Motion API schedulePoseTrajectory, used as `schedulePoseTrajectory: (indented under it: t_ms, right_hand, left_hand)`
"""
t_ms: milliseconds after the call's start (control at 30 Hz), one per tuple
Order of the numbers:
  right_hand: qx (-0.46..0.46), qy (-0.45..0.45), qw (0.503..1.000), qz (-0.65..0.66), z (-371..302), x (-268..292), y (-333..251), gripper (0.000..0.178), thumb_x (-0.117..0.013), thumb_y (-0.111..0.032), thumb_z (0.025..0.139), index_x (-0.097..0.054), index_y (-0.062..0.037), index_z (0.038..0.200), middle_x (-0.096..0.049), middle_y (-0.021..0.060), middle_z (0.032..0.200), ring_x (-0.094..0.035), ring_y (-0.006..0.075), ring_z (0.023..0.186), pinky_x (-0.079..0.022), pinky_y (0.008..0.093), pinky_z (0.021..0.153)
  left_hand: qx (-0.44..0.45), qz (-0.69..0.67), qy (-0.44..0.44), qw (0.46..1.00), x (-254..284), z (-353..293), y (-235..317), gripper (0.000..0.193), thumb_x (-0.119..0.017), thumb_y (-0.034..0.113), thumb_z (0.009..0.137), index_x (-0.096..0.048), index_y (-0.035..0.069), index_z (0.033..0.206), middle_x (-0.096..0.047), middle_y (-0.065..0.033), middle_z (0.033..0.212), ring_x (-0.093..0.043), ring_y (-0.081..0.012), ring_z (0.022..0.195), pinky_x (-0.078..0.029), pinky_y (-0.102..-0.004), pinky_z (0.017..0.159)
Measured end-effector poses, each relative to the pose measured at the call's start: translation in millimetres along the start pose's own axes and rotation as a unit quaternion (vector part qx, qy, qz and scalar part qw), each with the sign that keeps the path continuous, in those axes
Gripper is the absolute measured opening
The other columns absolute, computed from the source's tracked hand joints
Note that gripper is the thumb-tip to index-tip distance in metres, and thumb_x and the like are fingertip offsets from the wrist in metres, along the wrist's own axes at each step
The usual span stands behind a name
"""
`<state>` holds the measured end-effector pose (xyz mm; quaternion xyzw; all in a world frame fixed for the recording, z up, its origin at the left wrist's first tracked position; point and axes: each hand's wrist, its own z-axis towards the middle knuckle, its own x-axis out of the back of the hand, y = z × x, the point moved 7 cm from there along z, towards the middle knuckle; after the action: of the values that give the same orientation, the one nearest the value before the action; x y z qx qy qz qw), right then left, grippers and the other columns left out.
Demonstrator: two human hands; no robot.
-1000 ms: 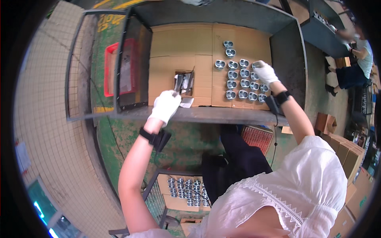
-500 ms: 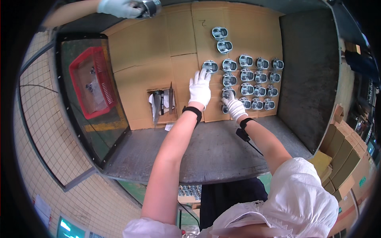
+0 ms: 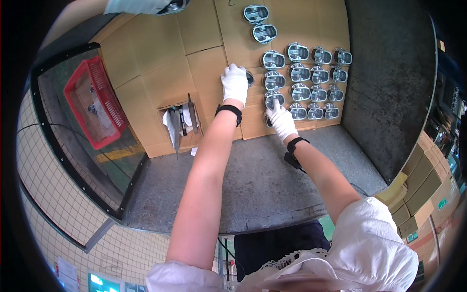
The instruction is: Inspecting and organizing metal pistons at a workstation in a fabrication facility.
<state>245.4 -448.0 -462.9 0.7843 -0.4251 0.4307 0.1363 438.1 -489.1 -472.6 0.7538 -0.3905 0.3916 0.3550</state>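
Note:
Silver pistons (image 3: 299, 73) stand in rows on the cardboard, hollow side up. My left hand (image 3: 235, 85), in a white glove, is closed on a piston (image 3: 250, 78) left of the rows. Most of that piston is hidden behind my fingers. My right hand (image 3: 282, 122), also gloved, has its index finger stretched out, the tip touching inside a piston (image 3: 274, 99) in the leftmost column. Its thumb is apart from that finger, by the near rim. Another piston (image 3: 268, 121) is partly covered by this hand.
Two pistons (image 3: 264, 33) stand farther back. Tools (image 3: 182, 120) lie in a cutout in the cardboard (image 3: 204, 73). A red basket (image 3: 99, 141) is beyond the left edge. A dark panel (image 3: 384, 87) bounds the right. At upper left, another person's gloved hand (image 3: 136, 5) holds a dark cylindrical part.
My left hand has closed on the piston it was touching and drawn it nearer to me. My right finger stays at the same piston. The whole view has shifted.

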Motion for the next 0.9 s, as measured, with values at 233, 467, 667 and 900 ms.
schedulePoseTrajectory:
  t_ms: [233, 467, 667, 900]
  right_hand:
    - [-0.126, -0.064, 0.946, 0.29, -31, 20, 14, 0.042, -0.047, -0.033, 0.095, -0.045, -0.004, 0.125, -0.063, 0.0284, 0.099, -0.062, 0.0424, 0.093, -0.049, 0.0487, 0.08]
    - [-0.004, 0.009, 0.994, 0.105, -113, 153, 27, 0.027, -0.064, -0.011, 0.08, -0.064, -0.0136, 0.107, -0.058, 0.0195, 0.109, -0.066, 0.0356, 0.08, -0.056, 0.0428, 0.068]
    - [0.006, 0.025, 0.99, 0.141, -146, 249, 43, 0.041, -0.088, -0.023, 0.065, -0.066, -0.008, 0.096, -0.063, 0.0113, 0.117, -0.067, 0.0298, 0.095, -0.056, 0.0363, 0.078]
    - [0.025, -0.012, 0.992, 0.123, -192, 292, 10, 0.037, -0.074, 0.004, 0.065, -0.066, -0.0081, 0.099, -0.061, 0.0113, 0.107, -0.064, 0.0275, 0.092, -0.053, 0.0352, 0.077]
  left_hand:
    - [-0.107, -0.051, -0.062, 0.991, -27, -55, 8, 0.023, -0.055, 0.014, 0.087, -0.059, 0.005, 0.108, -0.056, -0.0132, 0.106, -0.058, -0.0302, 0.102, -0.057, -0.0392, 0.076]
    - [-0.317, 0.067, -0.019, 0.946, -44, -84, 110, 0.033, -0.051, 0.017, 0.09, -0.063, -0.001, 0.115, -0.038, -0.0202, 0.148, -0.034, -0.0369, 0.138, -0.044, -0.0514, 0.099]
    - [0.022, -0.113, -0.069, 0.991, -80, -56, 114, 0.046, -0.048, 0.019, 0.092, -0.052, -0.004, 0.132, -0.038, -0.0211, 0.146, -0.034, -0.0425, 0.135, -0.044, -0.0572, 0.099]
    - [-0.127, 0.01, -0.208, 0.97, 22, -132, 101, 0.043, -0.059, 0.038, 0.081, -0.07, 0.005, 0.107, -0.062, -0.0184, 0.111, -0.054, -0.0369, 0.104, -0.043, -0.0586, 0.079]
